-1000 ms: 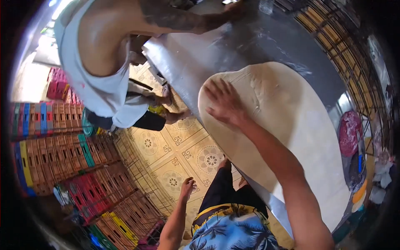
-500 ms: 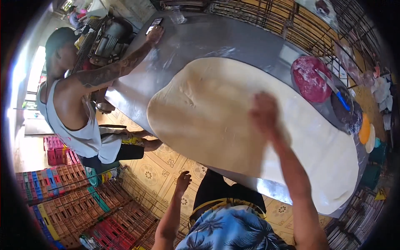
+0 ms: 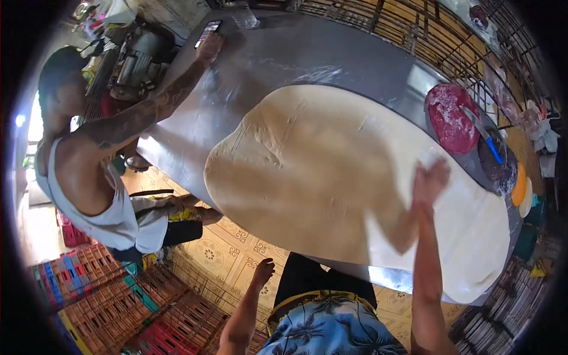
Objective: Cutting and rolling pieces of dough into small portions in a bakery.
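Note:
A broad sheet of pale dough [image 3: 307, 171] lies over much of the grey metal table [image 3: 260, 53], its upper left part creased. Over the right part of that sheet is my right hand [image 3: 431, 182], slightly blurred, with thumb and fingers apart and nothing visible in it. Its shadow falls on the dough to the left. My left hand [image 3: 264, 272] hangs beside the table's near edge, above the floor, fingers loosely bent and apart, holding nothing I can see.
A floured magenta dough lump [image 3: 452, 118] and a blue-handled knife [image 3: 490, 145] lie at the right. At the left, a co-worker [image 3: 97, 171] in a white tank top reaches to a phone [image 3: 208, 32]. Stacked crates [image 3: 106, 284] stand lower left; metal racks [image 3: 384, 23] line the far side.
My right hand has moved right and slightly down across the dough sheet, and its fingers show more clearly. The view has shifted a little. My left hand stays about where it was.

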Available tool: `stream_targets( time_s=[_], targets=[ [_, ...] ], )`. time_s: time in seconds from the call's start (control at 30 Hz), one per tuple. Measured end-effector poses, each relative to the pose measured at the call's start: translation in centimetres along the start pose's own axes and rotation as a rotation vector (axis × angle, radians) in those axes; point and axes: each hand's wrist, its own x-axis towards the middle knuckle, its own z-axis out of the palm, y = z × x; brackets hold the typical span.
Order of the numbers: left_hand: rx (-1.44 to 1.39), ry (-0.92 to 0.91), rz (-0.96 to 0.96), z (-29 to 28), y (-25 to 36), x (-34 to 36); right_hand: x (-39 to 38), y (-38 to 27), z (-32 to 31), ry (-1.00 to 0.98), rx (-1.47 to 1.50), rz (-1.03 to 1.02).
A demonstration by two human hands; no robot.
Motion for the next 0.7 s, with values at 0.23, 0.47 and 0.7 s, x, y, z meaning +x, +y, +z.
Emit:
stream_targets(
  time_s=[0.23, 0.47, 0.7],
  targets=[
    [-0.318, 0.172, 0.014, -2.4, 2.5, -1.1, 0.6, -39.3, -4.6, 0.005, 0.53, -0.597],
    [-0.299, 0.213, -0.076, -1.9, -0.3, -2.7, -17.2, -39.8, -9.5, -0.448, 0.708, -1.123],
    [-0.202, 0.313, -0.092, 5.6, 0.1, -4.5, -14.3, -17.6, -6.1, -0.299, 1.024, -0.973]
  ],
)
